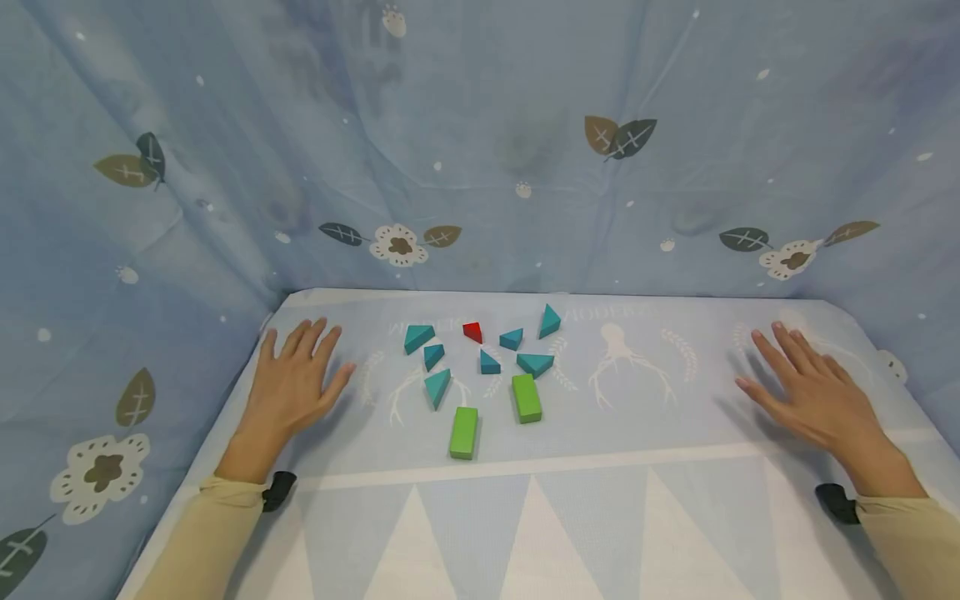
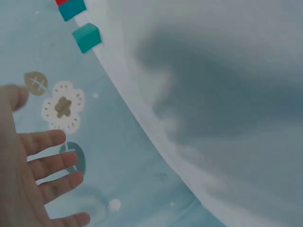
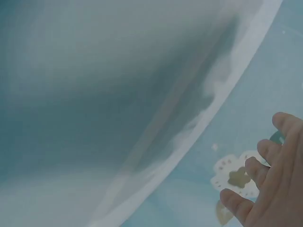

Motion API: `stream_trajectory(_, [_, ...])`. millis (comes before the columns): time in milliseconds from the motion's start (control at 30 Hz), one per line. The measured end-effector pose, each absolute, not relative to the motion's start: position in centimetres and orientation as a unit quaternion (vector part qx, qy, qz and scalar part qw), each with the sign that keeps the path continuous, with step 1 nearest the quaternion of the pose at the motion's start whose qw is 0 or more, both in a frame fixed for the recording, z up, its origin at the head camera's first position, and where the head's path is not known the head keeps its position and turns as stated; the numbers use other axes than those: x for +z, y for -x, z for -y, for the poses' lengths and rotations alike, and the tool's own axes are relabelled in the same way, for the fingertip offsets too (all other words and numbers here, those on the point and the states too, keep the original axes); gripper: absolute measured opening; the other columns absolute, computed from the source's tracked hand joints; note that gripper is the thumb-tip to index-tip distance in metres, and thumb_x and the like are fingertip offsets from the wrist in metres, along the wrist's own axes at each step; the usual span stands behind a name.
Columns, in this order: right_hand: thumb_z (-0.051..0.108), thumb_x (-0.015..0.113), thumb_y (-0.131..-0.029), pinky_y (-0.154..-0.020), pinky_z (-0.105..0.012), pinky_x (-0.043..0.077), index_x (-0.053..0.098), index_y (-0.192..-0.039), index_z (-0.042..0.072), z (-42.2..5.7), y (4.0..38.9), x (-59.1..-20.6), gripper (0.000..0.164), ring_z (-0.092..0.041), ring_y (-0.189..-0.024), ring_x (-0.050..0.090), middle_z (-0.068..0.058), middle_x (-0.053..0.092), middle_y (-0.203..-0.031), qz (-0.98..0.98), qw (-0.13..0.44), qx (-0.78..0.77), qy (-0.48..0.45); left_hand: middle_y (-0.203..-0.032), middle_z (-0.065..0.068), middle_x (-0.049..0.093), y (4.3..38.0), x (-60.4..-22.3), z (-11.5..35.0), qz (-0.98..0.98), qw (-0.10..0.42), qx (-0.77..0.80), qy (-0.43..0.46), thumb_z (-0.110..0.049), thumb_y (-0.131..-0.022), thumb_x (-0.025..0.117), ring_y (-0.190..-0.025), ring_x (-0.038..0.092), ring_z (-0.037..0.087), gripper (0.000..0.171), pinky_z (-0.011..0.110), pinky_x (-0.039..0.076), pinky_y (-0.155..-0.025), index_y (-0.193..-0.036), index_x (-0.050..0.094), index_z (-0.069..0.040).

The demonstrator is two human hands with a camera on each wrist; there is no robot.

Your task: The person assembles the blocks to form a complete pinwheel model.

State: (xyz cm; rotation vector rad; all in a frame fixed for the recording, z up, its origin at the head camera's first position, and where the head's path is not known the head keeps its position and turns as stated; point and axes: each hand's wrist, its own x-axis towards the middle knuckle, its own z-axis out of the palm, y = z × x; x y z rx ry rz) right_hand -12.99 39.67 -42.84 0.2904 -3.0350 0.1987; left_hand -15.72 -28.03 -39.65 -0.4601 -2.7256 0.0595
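Observation:
My left hand is spread over the left side of the table, fingers extended and holding nothing. Over the right side, my right hand is likewise spread and holds nothing. Between them, nearer the left hand, lie several teal triangular blocks, one small red triangular block and two green rectangular blocks, one slightly farther back than the other. Neither hand touches a block. In the left wrist view, a teal block shows near the top left, beyond the hand. The right wrist view has only the hand and no blocks.
A pale patterned cloth covers the table. Blue fabric curtain with leaf and flower prints rises behind the table's back edge and along both sides. A dark band sits at the left wrist, and another at the right.

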Motion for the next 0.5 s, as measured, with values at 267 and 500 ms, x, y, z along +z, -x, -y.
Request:
stream_trajectory(267, [0.045,0.055,-0.096,-0.114,-0.065,0.016,0.011,-0.159,0.020,-36.5,13.6,-42.7,0.080,-0.032,-0.152,0.006,-0.011,0.008,-0.165,0.984,0.080,0.089,-0.130,-0.101,0.017,0.065,16.1,-39.8,26.4,0.939,0.279,0.003,0.203,-0.030,-0.093,0.058,-0.092,0.061,0.038,0.035,0.056,0.045,-0.084,-0.111,0.064,-0.001])
stream_trajectory(500, [0.042,0.051,-0.100,-0.112,-0.062,0.022,0.016,-0.158,0.015,-33.3,14.4,-42.9,0.073,-0.032,-0.152,0.012,-0.010,0.016,-0.164,0.978,0.089,0.094,-0.162,-0.099,0.016,0.066,16.2,-39.9,24.5,0.938,0.275,-0.011,0.212,-0.031,-0.093,0.060,-0.090,0.063,0.037,0.035,0.055,0.046,-0.082,-0.111,0.065,-0.002])
